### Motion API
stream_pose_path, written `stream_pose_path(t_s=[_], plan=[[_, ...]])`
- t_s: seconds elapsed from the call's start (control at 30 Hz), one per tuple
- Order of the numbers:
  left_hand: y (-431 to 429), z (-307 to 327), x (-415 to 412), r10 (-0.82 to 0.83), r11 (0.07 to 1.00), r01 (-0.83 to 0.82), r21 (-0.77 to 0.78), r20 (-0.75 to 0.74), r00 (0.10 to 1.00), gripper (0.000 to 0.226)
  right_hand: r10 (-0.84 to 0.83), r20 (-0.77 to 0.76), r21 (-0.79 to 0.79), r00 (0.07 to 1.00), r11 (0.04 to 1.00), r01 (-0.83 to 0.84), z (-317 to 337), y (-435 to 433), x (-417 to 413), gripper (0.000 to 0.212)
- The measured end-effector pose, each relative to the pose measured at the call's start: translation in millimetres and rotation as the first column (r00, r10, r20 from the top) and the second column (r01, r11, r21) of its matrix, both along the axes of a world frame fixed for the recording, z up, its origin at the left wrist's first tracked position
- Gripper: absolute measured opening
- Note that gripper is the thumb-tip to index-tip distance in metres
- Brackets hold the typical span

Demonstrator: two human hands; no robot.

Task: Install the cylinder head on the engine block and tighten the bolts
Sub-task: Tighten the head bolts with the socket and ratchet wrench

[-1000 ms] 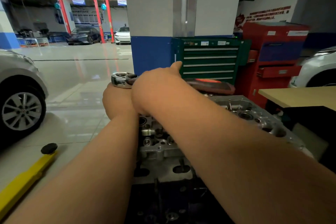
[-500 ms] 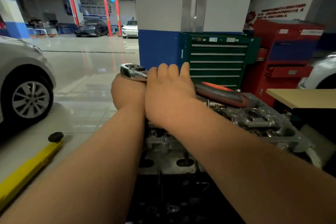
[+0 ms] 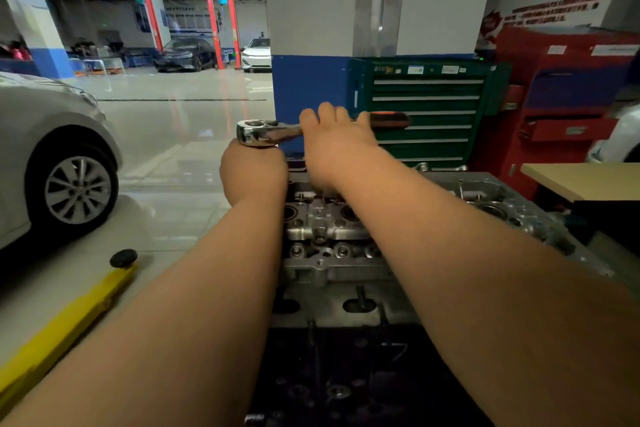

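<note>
— How was the grip?
— The right hand [image 3: 337,146] had its fingers hooked over the ratchet [image 3: 273,131] handle. The left hand [image 3: 254,177] was fisted under the ratchet's head, its grip hidden.
— What had changed?
— The handle had swung away from the person, probably a return stroke, so bolt tightening was under way. The cylinder head [image 3: 329,229] sat on the engine block [image 3: 322,314].
— Obstacles?
— The green tool cabinet [image 3: 426,97] stood behind the handle, a tabletop [image 3: 585,180] off right.
</note>
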State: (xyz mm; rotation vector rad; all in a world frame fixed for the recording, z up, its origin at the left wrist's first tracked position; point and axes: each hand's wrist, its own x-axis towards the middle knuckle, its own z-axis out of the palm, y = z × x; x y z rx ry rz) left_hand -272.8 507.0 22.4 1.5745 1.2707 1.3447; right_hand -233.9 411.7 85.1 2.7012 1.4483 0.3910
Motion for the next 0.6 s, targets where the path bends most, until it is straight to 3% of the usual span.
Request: stream_pose_path(t_s=[0.1, 0.2, 0.3, 0.37, 0.4, 0.5, 0.6], plan=[[-1.1, 5.9, 4.6, -0.066, 0.997, 0.068, 0.038, -0.050, 0.997, 0.004, -0.022, -0.039, -0.081, 0.999, 0.997, 0.019, 12.5, 8.2, -7.3, 0.061], [-2.0, -3.5, 27.5, -0.373, 0.927, 0.372, 0.033, 0.153, 0.915, 0.025, 0.004, 0.100, -0.041, 0.995, 0.999, 0.000, -11.7, 6.1, -28.7, 0.053], [2.5, -3.2, 25.6, -0.295, 0.954, 0.299, 0.005, 0.176, 0.939, 0.023, -0.031, 0.154, -0.045, 0.988, 0.998, 0.038, -17.1, 2.7, -23.7, 0.059], [5.3, -2.1, 9.3, -0.061, 0.998, 0.064, -0.029, 0.115, 0.992, 0.013, -0.045, 0.127, -0.088, 0.991, 0.994, 0.057, -3.3, 5.6, -8.9, 0.065], [4.5, -1.6, 5.4, -0.028, 0.999, 0.032, -0.033, 0.114, 0.993, 0.012, -0.025, 0.080, -0.098, 0.996, 0.995, 0.033, 3.9, 5.4, -4.1, 0.066], [1.0, -0.2, 1.2, -0.055, 0.998, 0.056, -0.017, 0.079, 0.995, 0.005, -0.021, 0.085, -0.103, 0.996, 0.994, 0.030, 6.0, 9.5, -9.0, 0.056], [5.1, -4.7, 1.8, -0.099, 0.995, 0.099, 0.008, 0.148, 0.984, 0.019, -0.018, 0.198, -0.066, 0.980, 0.997, 0.032, -15.3, 11.2, -25.9, 0.052]])
